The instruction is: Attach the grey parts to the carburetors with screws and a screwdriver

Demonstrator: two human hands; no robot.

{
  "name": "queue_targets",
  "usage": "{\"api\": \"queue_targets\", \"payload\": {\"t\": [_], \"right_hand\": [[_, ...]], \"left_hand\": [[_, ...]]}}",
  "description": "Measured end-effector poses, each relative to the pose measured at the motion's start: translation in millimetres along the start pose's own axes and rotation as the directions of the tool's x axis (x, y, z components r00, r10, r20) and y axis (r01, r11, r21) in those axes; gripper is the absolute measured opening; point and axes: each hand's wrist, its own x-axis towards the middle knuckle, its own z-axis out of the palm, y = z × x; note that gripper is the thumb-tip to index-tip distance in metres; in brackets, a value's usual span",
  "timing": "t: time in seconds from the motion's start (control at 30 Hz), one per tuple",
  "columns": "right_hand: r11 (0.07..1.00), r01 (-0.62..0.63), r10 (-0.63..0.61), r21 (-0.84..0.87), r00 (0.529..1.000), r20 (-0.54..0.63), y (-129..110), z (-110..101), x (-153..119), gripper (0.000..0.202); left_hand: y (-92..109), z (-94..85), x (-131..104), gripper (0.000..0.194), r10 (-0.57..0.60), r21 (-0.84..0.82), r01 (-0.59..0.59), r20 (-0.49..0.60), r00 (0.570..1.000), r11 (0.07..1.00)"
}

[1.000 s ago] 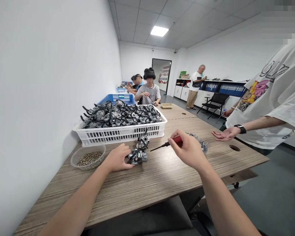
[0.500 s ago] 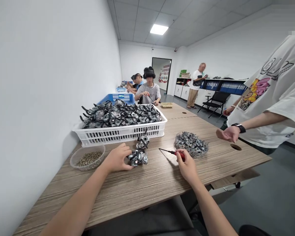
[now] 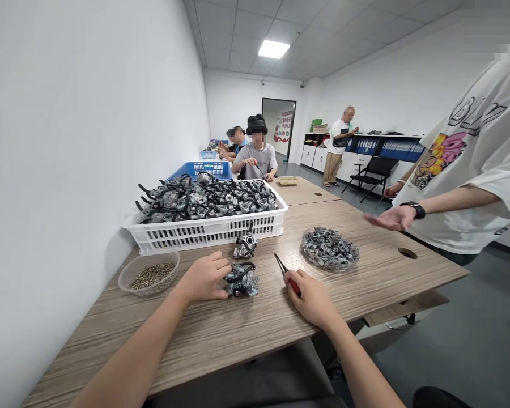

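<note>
On the wooden table, my left hand (image 3: pixel 206 277) grips the left side of a metal carburetor (image 3: pixel 243 280) with a black hose looped over its top. The fingertips behind that carburetor are partly hidden. My right hand (image 3: pixel 313 297) is closed around the red handle of a screwdriver (image 3: pixel 295 284), whose dark shaft points up and to the left, apart from the carburetor. A second carburetor (image 3: pixel 246 245) stands just behind the first, against the front of the white basket.
A white basket (image 3: pixel 212 231) heaped with carburetors is at the back. Small brass-coloured screws fill a clear bowl (image 3: pixel 125 277) on the left; a clear dish (image 3: pixel 310 262) of metal parts lies right. A standing person's hand (image 3: pixel 393 218) reaches over the table's right side.
My right hand has moved left and slightly down with the screwdriver, whose shaft now points more steeply away. The held carburetor has turned and shifted slightly right. The standing person's hand moved left.
</note>
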Motion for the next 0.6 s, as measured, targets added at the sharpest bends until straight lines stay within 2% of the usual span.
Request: {"api": "queue_targets", "payload": {"t": [0.23,0.4,0.6], "right_hand": [[1.0,-0.004,0.006,-0.031,0.999,0.037,6.3,6.7,3.5,0.018],[0.999,-0.016,0.018,-0.039,0.999,0.04,5.9,7.9,2.9,0.018],[0.999,-0.023,0.023,-0.024,0.999,0.036,5.5,7.9,2.3,0.019]], "left_hand": [[0.2,5.4,-1.3,0.033,0.04,0.017,-0.039,-0.073,0.997,0.999],[-2.2,12.0,1.5,0.056,0.077,-0.004,-0.078,-0.126,0.989,0.997],[-2.6,13.6,3.6,0.063,0.033,-0.074,-0.043,-0.139,0.99,0.996]]}}
